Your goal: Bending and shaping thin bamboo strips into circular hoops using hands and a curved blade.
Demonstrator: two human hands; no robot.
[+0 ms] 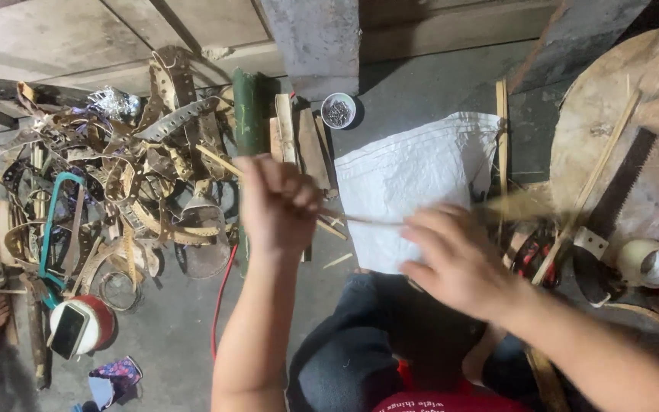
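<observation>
Right now the left hand is fisted on one end of a thin strip running sideways to the right hand, whose blurred fingers seem curled over it above the white sack.

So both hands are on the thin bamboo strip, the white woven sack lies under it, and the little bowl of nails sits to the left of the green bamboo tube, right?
Not quite. In the head view the bowl of nails sits to the right of the green bamboo tube, not the left. The rest holds: left hand and right hand hold the thin bamboo strip over the white woven sack.
</observation>
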